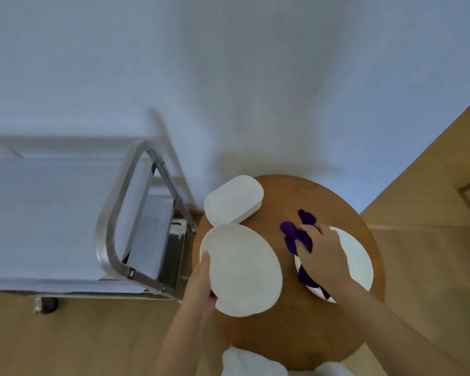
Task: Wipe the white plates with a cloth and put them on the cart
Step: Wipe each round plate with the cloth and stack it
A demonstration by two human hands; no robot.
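Observation:
My left hand point(201, 286) grips the left rim of a round white plate point(244, 270), held over the left side of the round wooden table point(291, 196). A purple cloth point(296, 234) is bunched in my right hand point(320, 256), which rests over a second round white plate point(358, 259) lying on the table's right side. Part of that plate is hidden by my hand and the cloth. A white rounded-rectangular plate point(234, 202) sits at the table's far left edge. The steel cart point(52, 218) stands to the left of the table.
The cart's tubular handle point(120, 213) rises between its top shelf and the table. One cart wheel point(48, 303) rests on the wooden floor. A white wall runs behind everything, and a wooden panel point(432, 185) stands at the right.

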